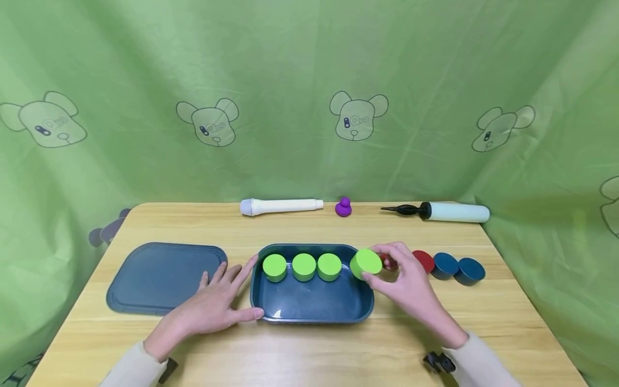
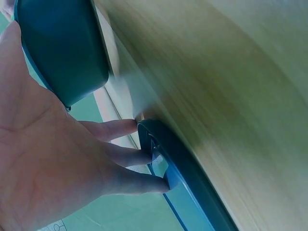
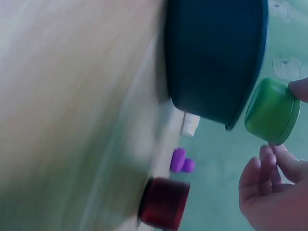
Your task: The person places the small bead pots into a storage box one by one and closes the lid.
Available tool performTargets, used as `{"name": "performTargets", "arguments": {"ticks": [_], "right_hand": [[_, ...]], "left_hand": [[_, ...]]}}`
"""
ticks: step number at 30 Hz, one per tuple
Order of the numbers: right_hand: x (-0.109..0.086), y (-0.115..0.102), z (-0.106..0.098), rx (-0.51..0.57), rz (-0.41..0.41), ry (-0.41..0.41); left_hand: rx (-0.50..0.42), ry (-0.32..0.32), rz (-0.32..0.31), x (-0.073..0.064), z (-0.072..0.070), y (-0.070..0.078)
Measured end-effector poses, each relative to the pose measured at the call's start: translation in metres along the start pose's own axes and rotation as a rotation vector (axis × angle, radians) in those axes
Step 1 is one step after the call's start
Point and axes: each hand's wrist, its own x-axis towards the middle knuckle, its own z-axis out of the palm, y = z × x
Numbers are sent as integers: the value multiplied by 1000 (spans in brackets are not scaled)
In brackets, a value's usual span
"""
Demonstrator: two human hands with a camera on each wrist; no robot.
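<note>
My right hand (image 1: 408,277) pinches a small round green tin (image 1: 366,262) between thumb and fingers, above the right end of a dark blue tray-like box (image 1: 314,314). In the right wrist view the green tin (image 3: 272,110) is lifted level with the box's rim. Three more green tins stand in a row along the far side inside the box, the leftmost tin (image 1: 274,267) near the corner. My left hand (image 1: 210,306) is spread, its thumb touching the box's left rim. Its other fingers reach the edge of a flat dark blue lid (image 1: 159,279), seen in the left wrist view.
Right of the box stand a red tin (image 1: 423,262), another red one partly hidden by my right hand, and two dark blue tins (image 1: 469,271). Along the back lie a white toy microphone (image 1: 282,206), a purple knobbed piece (image 1: 344,207) and a hand pump (image 1: 454,212).
</note>
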Motion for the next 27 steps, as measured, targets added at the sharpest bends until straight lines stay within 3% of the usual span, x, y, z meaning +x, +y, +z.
{"name": "performTargets", "arguments": {"ticks": [11, 17, 27], "right_hand": [[4, 1, 18, 0, 15, -106], [2, 3, 24, -66, 30, -176], [4, -4, 32, -213, -6, -213]], "left_hand": [[3, -3, 2, 0, -1, 0], [-3, -15, 4, 1, 0, 0], [0, -7, 4, 1, -1, 1]]}}
